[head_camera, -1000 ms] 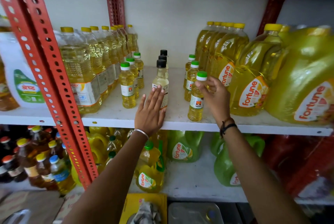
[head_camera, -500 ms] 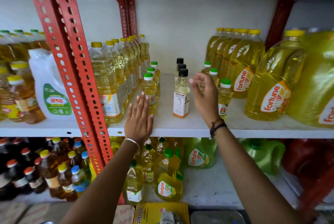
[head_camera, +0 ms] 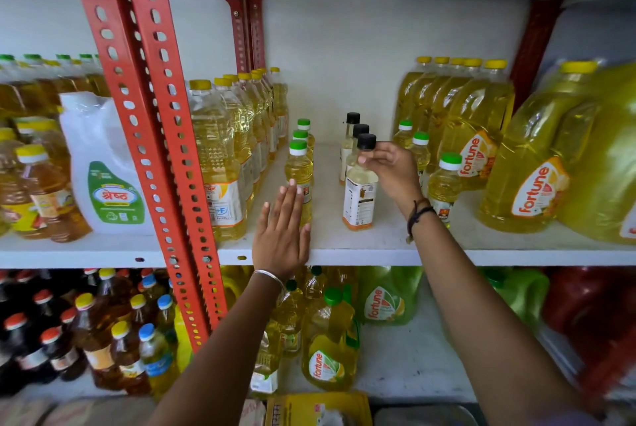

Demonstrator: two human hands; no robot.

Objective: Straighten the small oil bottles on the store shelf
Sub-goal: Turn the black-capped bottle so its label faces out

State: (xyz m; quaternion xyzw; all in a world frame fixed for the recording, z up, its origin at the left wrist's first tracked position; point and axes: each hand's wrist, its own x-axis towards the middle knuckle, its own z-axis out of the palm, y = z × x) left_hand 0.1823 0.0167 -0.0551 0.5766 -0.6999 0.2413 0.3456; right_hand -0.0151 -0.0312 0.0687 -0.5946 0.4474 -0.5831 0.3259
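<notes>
Small oil bottles stand in three short rows on the white shelf. The left row has green caps, and its front bottle stands just behind my left hand. That hand lies flat and open at the shelf edge, its fingertips against the bottle's lower part. The middle row has black caps. My right hand pinches the neck of the front black-capped bottle, which stands upright. The right row's front green-capped bottle stands partly behind my right wrist.
Tall yellow-capped oil bottles line the left side beside a red slotted upright. Large Fortune jugs crowd the right. A white jug sits in the bay to the left. More bottles fill the lower shelf.
My right hand has moved from the green-capped bottle on the right to the front black-capped bottle and taken its neck. My left hand moved left, to the front of the left green-capped row.
</notes>
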